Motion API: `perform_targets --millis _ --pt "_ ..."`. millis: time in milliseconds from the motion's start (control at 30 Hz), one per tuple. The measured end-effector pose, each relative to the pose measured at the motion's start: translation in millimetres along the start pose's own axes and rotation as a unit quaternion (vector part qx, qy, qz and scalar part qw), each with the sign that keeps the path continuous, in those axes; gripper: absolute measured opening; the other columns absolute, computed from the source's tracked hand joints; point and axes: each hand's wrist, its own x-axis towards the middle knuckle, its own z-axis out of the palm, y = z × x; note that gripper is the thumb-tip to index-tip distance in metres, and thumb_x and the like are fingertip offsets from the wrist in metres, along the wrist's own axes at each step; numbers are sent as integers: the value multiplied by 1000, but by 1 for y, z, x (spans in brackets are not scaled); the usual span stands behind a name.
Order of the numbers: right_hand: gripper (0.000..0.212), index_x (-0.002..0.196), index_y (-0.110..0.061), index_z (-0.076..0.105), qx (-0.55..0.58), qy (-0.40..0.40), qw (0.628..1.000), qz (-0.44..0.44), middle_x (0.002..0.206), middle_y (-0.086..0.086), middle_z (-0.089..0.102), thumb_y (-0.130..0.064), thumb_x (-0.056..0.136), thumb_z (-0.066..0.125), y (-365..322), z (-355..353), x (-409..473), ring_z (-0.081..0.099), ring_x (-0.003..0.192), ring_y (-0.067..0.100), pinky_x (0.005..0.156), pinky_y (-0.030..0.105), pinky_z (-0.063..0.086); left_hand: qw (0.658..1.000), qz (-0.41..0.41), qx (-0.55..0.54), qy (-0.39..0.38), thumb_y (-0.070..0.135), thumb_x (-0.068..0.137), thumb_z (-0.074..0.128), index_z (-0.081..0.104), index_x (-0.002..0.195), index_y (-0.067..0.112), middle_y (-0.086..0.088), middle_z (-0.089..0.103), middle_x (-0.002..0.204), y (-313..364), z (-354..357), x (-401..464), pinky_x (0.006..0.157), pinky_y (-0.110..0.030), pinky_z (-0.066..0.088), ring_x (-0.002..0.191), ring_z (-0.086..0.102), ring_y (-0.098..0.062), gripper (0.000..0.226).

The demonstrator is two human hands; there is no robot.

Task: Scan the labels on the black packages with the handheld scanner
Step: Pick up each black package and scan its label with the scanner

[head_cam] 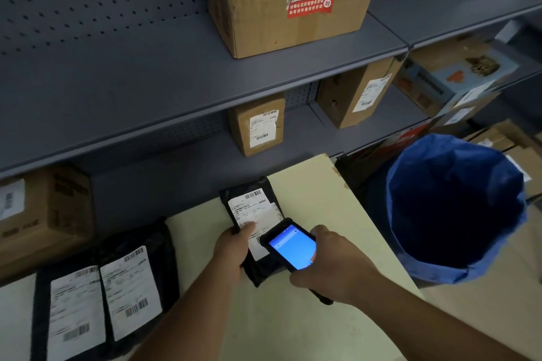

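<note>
Left hand (234, 246) gripping black package (258, 265) at its left edge, long axis running away from the person, right hand (334, 265) grasping handheld scanner (289, 246), lit screen up, top end pointing up-left over the label (253, 214), two more black packages (96, 296) left of left hand

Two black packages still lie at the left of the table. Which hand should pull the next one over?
Left, probably. The left hand only steadies the black package being scanned and sits nearer the two black packages; the right hand is occupied holding the handheld scanner.
</note>
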Motion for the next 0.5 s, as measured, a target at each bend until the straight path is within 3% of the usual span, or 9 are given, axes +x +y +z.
perform_targets --millis 67,200,300,367,500 --pt "60 113 -25 52 2 1 1000 2 103 -3 64 -43 65 83 2 -1 1 70 92 18 85 45 67 1000 5 4 2 54 70 79 73 116 25 -3 81 107 0 4 3 88 -52 64 93 79 -31 54" --pt "58 113 -26 51 8 10 1000 0 102 -4 62 -41 67 83 6 0 1 69 92 18 83 43 67 1000 9 3 -6 41 89 73 73 117 23 -3 80 107 3 12 -1 91 -50 63 95 78 -29 33" --pt "58 114 -28 50 5 9 1000 0 103 -5 62 -40 68 85 6 3 -1 68 92 17 84 41 67 999 22 32 -2 48 81 73 71 124 25 1 78 114 -2 13 -6 97 -49 60 101 75 -26 48" --pt "58 114 -28 50 1 6 1000 -1 103 -5 62 -39 69 85 4 7 -3 68 92 16 84 40 67 997 42 61 9 46 88 71 68 130 23 0 74 127 -2 9 -17 100 -42 55 107 71 -23 48" --pt "54 110 -26 51 0 7 1000 -11 99 -4 64 -39 67 83 -11 15 -9 69 87 15 79 40 64 995 44 76 55 43 96 67 45 156 16 -6 53 156 -7 -16 -30 113 -41 43 137 54 -29 69"
